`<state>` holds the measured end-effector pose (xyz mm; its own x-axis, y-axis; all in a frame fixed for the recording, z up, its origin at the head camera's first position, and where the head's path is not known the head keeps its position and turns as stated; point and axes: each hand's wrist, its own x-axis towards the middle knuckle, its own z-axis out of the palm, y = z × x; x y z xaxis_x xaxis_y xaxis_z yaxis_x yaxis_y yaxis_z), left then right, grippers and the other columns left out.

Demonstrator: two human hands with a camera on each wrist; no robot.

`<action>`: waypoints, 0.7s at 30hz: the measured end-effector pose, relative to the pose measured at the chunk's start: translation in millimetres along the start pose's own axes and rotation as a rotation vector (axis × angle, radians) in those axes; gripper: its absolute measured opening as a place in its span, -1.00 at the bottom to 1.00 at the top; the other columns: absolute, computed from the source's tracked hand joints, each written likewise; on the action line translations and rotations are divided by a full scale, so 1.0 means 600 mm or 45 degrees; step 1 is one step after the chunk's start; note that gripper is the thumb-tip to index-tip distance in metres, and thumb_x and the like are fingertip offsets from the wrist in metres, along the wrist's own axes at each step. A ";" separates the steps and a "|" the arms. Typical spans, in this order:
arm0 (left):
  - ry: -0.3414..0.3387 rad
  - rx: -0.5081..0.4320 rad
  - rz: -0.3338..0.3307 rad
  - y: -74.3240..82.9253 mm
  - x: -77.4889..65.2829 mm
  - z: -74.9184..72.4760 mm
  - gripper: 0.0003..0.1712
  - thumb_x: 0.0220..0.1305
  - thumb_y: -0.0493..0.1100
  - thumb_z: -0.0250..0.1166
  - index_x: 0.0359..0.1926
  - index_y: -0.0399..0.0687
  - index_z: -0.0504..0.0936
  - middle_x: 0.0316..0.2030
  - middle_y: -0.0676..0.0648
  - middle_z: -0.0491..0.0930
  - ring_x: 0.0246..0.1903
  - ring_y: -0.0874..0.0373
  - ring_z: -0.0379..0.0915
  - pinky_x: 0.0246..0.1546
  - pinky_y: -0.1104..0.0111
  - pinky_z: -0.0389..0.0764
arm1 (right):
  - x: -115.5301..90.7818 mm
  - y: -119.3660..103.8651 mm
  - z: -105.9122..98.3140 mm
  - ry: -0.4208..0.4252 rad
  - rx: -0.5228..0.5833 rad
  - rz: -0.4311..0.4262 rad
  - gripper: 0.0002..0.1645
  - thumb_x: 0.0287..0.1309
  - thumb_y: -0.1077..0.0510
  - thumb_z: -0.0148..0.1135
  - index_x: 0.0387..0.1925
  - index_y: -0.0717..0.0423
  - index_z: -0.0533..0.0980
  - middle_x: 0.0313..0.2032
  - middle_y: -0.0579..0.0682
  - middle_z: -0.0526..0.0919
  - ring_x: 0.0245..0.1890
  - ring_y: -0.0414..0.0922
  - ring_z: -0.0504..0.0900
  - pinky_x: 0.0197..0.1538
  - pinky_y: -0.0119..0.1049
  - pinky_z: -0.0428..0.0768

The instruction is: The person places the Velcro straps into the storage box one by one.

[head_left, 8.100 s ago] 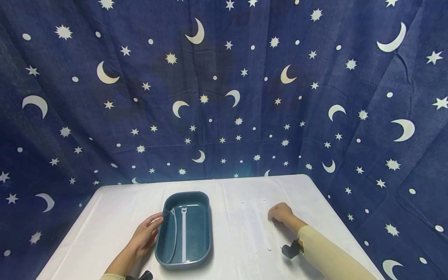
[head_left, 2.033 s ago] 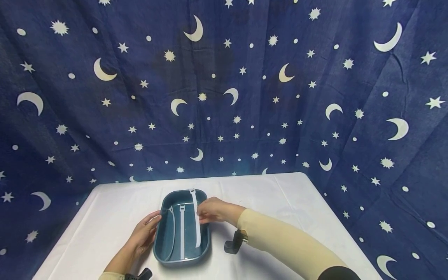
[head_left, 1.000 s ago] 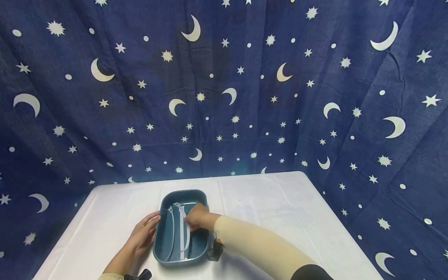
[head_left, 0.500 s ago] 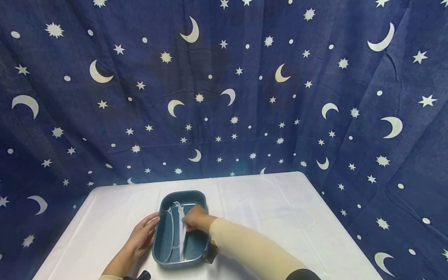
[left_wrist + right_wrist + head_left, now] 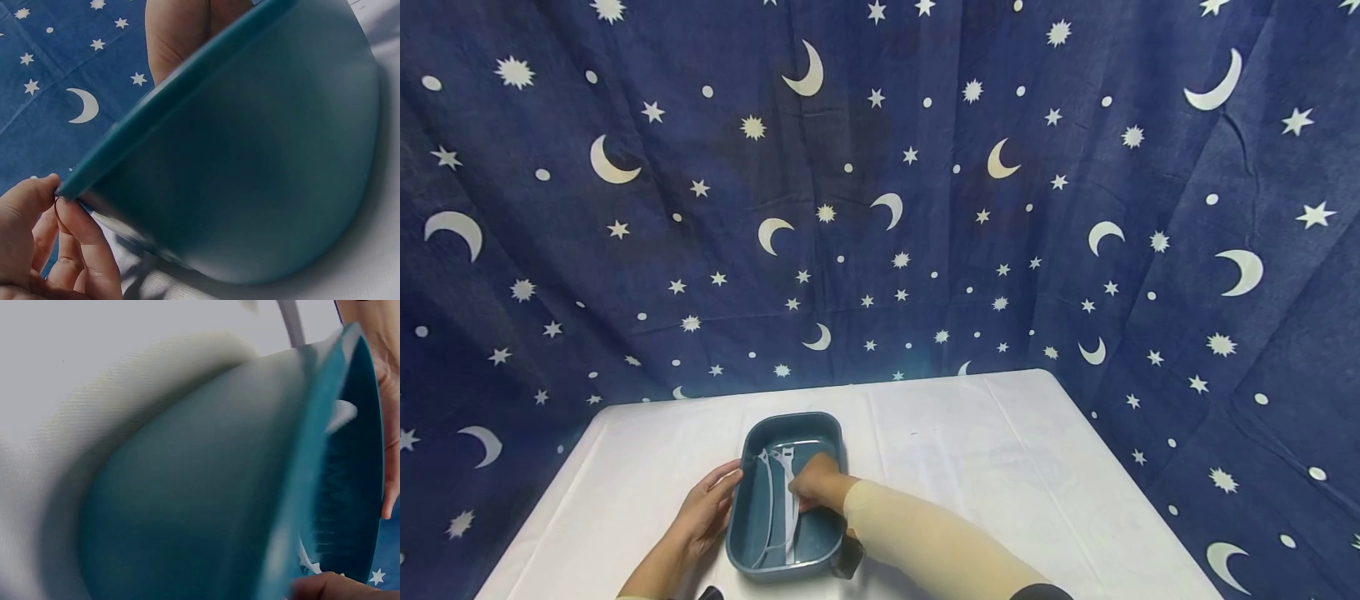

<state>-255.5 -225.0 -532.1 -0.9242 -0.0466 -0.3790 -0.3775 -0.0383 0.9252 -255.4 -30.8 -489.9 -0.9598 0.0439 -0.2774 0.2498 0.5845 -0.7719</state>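
Observation:
A dark teal tub (image 5: 797, 426) with rounded corners sits on the table. My left hand (image 5: 703, 510) pinches its near-left rim between thumb and finger, plain in the left wrist view, where the tub's outer wall fills most of the picture. My right hand (image 5: 818, 483) reaches down inside and grips a white cable tie (image 5: 793, 518), which lies over another white one along the tub's middle. Farther left, a curved cable tie (image 5: 770, 504) leans near the left wall. In the right wrist view a rounded white tip (image 5: 342, 416) shows inside; most of that hand is hidden behind the wall.
White cloth (image 5: 1000, 467) covers the table, with a faint small mark (image 5: 914, 432) right of the tub. Behind and to the right hangs a dark blue curtain (image 5: 925, 208) with moons and stars.
My right hand has gone from the table's right side into the tub, carrying a cable tie, then lowered it and shifted left onto the middle one. My left hand stays at the rim.

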 end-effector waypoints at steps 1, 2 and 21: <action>0.000 0.002 0.000 0.000 0.000 0.000 -0.19 0.30 0.12 0.29 0.42 -0.13 0.24 0.00 0.01 0.57 -0.18 0.31 0.55 -0.01 0.28 0.67 | 0.001 0.002 0.002 0.003 -0.007 -0.010 -0.66 -0.05 0.38 0.34 -0.77 0.17 0.42 -0.81 0.00 0.49 -0.63 -0.04 0.72 -0.55 -0.37 0.68; -0.001 0.006 0.001 -0.001 0.000 -0.001 -0.21 0.31 0.10 0.27 0.42 -0.13 0.24 -0.04 0.03 0.58 -0.18 0.31 0.55 -0.01 0.29 0.67 | 0.000 0.003 0.002 0.003 -0.011 -0.021 -0.65 -0.05 0.38 0.34 -0.78 0.17 0.42 -0.80 0.03 0.53 -0.63 -0.03 0.72 -0.56 -0.37 0.67; 0.010 -0.015 -0.014 -0.001 0.002 -0.001 -0.21 0.30 0.12 0.29 0.41 -0.10 0.26 -0.13 0.12 0.61 -0.22 0.31 0.58 -0.07 0.32 0.69 | -0.008 0.008 0.012 0.103 -0.169 -0.175 -0.66 -0.17 0.37 0.46 -0.82 0.24 0.46 -0.92 -0.06 0.43 -0.78 -0.10 0.64 -0.75 -0.51 0.47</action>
<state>-256.2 -225.8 -532.9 -0.9196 -0.0539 -0.3890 -0.3866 -0.0505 0.9209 -249.0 -33.9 -496.4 -0.9921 0.0180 -0.1238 0.1018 0.6910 -0.7156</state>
